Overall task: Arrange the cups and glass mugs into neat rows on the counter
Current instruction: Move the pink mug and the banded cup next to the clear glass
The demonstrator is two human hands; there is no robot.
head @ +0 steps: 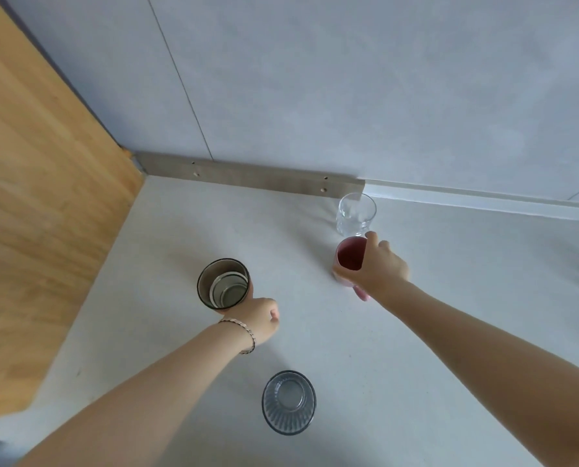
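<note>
- Stood on the white counter (449, 315): four vessels, spread loosely rather than in tidy rows.
- Left hand (259, 320) wrapped around the near side of the smoky dark glass (223, 287), fingers hidden behind it, so closed on it by judgement.
- Right hand (379, 264) clamped from above and the side on the pink cup (348, 259), thumb and fingers at the rim.
- Sat just behind the pink cup, close to the back wall: the clear tumbler (356, 214), nearly touching.
- Stood apart, nearest the camera and untouched: the ribbed grey-blue glass (288, 402).
- Judged rigid, smooth, fairly slippery and breakable, the glassware; pink cup's material not certain, likely lighter.
- Best held around the mid wall with a full wrap, not pinched at the rim; set down gently to avoid clinking against the tumbler.
</note>
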